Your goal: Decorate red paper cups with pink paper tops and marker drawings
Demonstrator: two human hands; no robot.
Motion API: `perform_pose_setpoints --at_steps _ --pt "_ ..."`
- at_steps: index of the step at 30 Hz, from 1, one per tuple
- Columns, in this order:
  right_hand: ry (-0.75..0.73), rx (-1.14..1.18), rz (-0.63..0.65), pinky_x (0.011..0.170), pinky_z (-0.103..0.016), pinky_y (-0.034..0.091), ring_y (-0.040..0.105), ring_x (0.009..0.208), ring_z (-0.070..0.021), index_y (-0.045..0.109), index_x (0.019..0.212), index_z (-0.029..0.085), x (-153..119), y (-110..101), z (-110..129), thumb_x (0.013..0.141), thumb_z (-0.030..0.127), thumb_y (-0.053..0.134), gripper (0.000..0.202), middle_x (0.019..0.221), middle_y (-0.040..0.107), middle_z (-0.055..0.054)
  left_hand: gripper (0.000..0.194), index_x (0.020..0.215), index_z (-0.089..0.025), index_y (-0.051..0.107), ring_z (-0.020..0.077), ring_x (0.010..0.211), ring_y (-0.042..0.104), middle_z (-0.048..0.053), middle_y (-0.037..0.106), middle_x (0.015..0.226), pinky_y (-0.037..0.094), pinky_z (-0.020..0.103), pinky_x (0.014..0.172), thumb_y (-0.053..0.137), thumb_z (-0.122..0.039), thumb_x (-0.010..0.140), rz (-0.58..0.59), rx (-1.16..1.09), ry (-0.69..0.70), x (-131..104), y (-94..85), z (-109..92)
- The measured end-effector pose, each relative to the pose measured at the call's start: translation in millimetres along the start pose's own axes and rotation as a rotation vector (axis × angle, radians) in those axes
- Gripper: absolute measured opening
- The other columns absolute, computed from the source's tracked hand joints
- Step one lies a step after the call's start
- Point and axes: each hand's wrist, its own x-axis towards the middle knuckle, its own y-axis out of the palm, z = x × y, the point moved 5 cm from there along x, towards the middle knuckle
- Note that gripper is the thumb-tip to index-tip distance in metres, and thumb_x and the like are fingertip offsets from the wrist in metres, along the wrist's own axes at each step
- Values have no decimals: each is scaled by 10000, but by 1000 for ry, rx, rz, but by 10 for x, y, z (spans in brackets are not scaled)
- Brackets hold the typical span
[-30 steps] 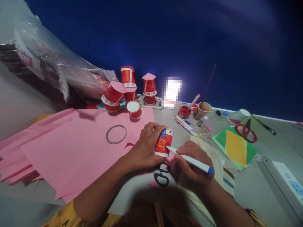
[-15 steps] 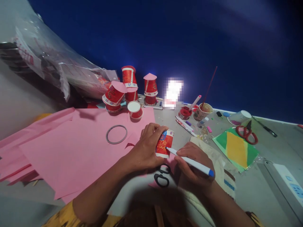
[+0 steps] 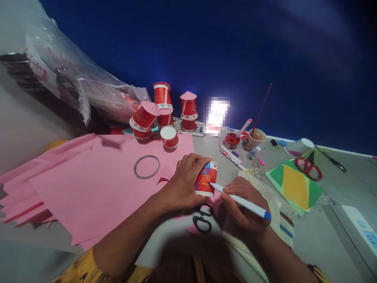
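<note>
My left hand point(image 3: 184, 182) is wrapped round a small red paper cup point(image 3: 207, 181) with gold characters and a blue patch on its side. Between the thumb and fingers of my right hand point(image 3: 247, 206) is a white felt-tip marker point(image 3: 246, 202) with a blue end. The marker's tip meets the cup's printed side, at or very near the surface. Just below the cup lie black-handled scissors point(image 3: 202, 218), their blades hidden. A sheet of pink paper point(image 3: 97, 177) spreads out to the left, with a grey ring point(image 3: 147, 166) on it.
Red cups stacked with pink cone tops point(image 3: 188, 106) stand at the back, beside a lone cup point(image 3: 169, 137). On the right are a red paint jar point(image 3: 231, 140), a cup with a brush point(image 3: 253, 139), red-handled scissors point(image 3: 308, 168), a green-yellow packet point(image 3: 296, 186), a cloth point(image 3: 262, 188) and a power strip point(image 3: 357, 228).
The whole view has shifted slightly. Both hands keep their hold on the cup and the marker, and the marker's tip stays by the cup's side.
</note>
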Motion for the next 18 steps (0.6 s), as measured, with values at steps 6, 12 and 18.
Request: perform_pose_setpoints --at_steps 6,12,18 --pt "1 -6 -34 581 -351 539 670 621 -192 681 995 234 -18 -35 -10 914 75 677 179 744 737 -27 904 1497 -276 490 358 1355 487 118 510 1392 455 561 1176 924 -331 706 1 -76 -4 -13 -43 -15" --pt "19 8 16 578 -334 536 673 609 -179 690 971 231 2 -27 -1 908 69 668 175 734 748 -21 913 1491 -306 495 369 1356 486 111 511 1399 460 575 1166 938 -349 693 3 -79 4 -9 -20 10" --pt "-5 3 -11 578 -333 538 665 600 -180 688 968 226 32 -24 20 906 58 658 181 727 746 -27 904 1491 -283 492 364 1349 485 117 511 1391 457 563 1168 925 -327 699 10 -58 12 -2 -19 -3"
